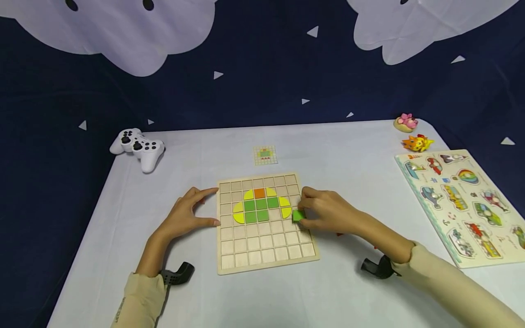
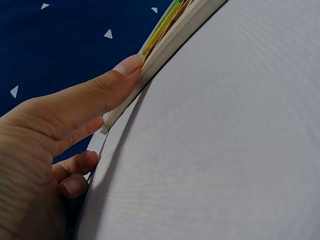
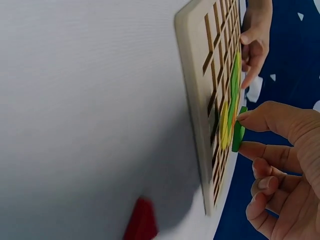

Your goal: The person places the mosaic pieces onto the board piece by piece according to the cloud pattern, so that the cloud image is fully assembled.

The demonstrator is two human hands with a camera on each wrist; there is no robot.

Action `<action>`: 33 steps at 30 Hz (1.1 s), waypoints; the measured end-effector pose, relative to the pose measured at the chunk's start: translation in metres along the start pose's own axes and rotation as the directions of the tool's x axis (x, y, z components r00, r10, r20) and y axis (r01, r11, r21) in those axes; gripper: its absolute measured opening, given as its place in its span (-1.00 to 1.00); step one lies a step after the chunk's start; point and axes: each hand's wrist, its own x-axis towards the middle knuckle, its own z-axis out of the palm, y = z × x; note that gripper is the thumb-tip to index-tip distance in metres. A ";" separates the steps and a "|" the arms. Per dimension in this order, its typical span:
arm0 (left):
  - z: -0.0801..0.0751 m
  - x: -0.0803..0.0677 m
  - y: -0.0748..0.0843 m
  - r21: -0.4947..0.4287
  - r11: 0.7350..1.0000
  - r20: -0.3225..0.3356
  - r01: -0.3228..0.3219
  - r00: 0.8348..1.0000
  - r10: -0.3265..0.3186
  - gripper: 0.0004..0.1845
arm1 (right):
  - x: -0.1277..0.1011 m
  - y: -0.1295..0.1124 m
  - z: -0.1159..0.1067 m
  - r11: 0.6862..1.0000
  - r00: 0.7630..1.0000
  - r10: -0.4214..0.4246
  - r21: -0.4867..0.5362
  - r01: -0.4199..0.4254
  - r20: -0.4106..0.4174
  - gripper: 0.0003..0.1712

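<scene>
A wooden grid board (image 1: 266, 241) lies on the table, with green squares (image 1: 256, 210), yellow quarter-round pieces (image 1: 239, 213) and an orange square (image 1: 259, 193) set in its cells. Between thumb and fingertip my right hand (image 1: 328, 208) pinches a green square tile (image 1: 298, 216), held over the board's right side. The right wrist view shows that tile (image 3: 239, 131) tilted on edge, its other fingers curled loosely below. At the board's left edge, my left hand (image 1: 184, 214) rests with thumb and forefinger spread apart, their tips touching the frame.
A small pattern card (image 1: 265, 155) lies behind the board. Back left sits a white game controller (image 1: 139, 146). On the right are a vehicle picture puzzle (image 1: 463, 205) and two small toy figures (image 1: 417, 143). A red piece (image 3: 141, 220) lies near the board's right side.
</scene>
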 end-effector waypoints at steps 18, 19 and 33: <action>-0.001 -0.001 0.002 -0.010 1.000 0.003 0.003 1.000 -0.003 -0.03 | 0.040 -0.019 0.021 0.997 0.997 -0.070 -0.040 0.071 0.036 -0.76; 0.000 0.000 0.002 -0.008 1.000 0.004 0.002 1.000 -0.002 -0.02 | 0.040 -0.019 0.022 0.997 0.997 -0.069 -0.033 0.070 0.033 -0.76; 0.000 -0.001 0.002 -0.009 1.000 0.004 -0.007 1.000 0.007 -0.04 | 0.038 -0.022 0.027 0.999 0.999 -0.035 0.009 0.034 0.024 -0.85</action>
